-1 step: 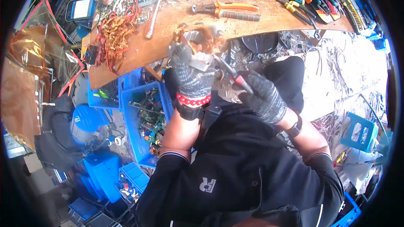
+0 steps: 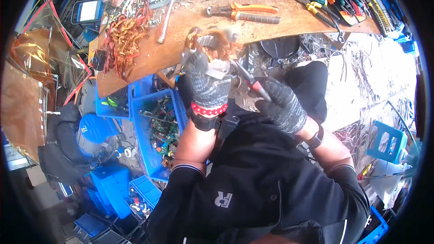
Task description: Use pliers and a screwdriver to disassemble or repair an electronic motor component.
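My left hand [image 2: 210, 86], in a grey knit glove, is closed around a ring-shaped metal core with copper windings [image 2: 212, 45]. It holds the core just past the near edge of the bench. Loose copper strands stick out around it, and a pale flat piece [image 2: 219, 68] shows at its near side. My right hand [image 2: 280, 106], gloved alike, grips a slim metal tool with a red-and-grey handle [image 2: 249, 80]. The tool's tip points up and left, close to the core's right side; whether they touch I cannot tell. The tool's exact kind is unclear.
On the wooden bench [image 2: 167, 58] lie orange-handled pincers [image 2: 244, 12], a heap of copper wire [image 2: 124, 38] and scattered small metal parts. Several hand tools lie at the far right. A blue crate of circuit boards [image 2: 138, 140] stands at left, a blue stool [image 2: 387, 141] at right.
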{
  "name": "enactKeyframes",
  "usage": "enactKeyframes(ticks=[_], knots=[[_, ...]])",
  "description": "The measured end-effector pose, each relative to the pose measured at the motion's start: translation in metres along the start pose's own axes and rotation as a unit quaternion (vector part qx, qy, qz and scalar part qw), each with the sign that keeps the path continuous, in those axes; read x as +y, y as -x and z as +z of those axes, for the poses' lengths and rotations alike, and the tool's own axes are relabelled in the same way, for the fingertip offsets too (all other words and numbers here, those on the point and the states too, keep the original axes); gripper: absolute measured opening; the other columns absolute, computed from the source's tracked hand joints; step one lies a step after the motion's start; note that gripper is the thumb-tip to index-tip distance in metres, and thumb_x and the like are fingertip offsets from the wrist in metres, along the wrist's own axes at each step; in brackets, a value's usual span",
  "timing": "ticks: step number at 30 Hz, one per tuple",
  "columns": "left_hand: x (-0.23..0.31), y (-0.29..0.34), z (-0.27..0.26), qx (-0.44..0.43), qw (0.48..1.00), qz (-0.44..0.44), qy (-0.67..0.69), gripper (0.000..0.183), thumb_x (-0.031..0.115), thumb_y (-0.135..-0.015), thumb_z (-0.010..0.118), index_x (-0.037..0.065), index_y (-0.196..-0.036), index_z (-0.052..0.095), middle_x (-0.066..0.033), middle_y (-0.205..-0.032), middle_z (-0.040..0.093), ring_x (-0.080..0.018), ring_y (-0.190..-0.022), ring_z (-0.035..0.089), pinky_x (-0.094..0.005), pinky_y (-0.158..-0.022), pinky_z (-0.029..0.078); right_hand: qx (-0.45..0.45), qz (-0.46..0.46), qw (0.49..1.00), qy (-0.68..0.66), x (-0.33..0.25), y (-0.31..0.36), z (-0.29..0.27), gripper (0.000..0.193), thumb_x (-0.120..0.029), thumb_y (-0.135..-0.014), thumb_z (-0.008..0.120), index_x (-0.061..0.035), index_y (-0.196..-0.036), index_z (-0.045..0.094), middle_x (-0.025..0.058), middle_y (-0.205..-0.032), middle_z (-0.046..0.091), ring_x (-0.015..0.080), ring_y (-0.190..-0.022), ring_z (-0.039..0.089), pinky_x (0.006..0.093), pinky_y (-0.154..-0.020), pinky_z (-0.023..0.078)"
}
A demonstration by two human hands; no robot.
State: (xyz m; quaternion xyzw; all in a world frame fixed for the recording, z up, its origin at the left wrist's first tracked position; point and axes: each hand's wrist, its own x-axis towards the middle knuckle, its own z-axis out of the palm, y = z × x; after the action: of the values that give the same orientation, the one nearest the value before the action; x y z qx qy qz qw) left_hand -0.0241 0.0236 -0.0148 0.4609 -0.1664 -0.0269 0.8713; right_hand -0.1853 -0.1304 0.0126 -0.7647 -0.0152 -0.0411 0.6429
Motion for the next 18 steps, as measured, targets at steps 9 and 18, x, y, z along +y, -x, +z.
enactKeyframes(ticks=[9, 18], knots=[[0.013, 0.013, -0.006, -0.087, 0.973, -0.010, 0.215, 0.064, 0.024, -0.098, 0.071, 0.011, -0.155, 0.046, -0.0163, -0.147, 0.059, -0.0352, -0.134, 0.060, -0.0572, -0.113, 0.050, -0.007, -0.107, 0.988, 0.109, 0.014, -0.006, -0.006, 0.048, 0.002, -0.093, 0.068, -0.0008, -0.140, 0.062, 0.0174, -0.126, 0.067, 0.0311, -0.110, 0.067, 0.0397, -0.095, 0.053], [0.013, 0.026, -0.012, -0.082, 0.996, -0.008, 0.046, 0.084, 0.038, -0.093, 0.077, 0.006, -0.159, 0.037, -0.0144, -0.151, 0.052, -0.0285, -0.133, 0.058, -0.0471, -0.106, 0.054, -0.009, -0.148, 0.980, 0.132, 0.017, -0.005, -0.014, 0.060, 0.011, -0.087, 0.063, -0.0019, -0.146, 0.057, 0.0195, -0.134, 0.066, 0.0391, -0.121, 0.066, 0.0427, -0.104, 0.052]])
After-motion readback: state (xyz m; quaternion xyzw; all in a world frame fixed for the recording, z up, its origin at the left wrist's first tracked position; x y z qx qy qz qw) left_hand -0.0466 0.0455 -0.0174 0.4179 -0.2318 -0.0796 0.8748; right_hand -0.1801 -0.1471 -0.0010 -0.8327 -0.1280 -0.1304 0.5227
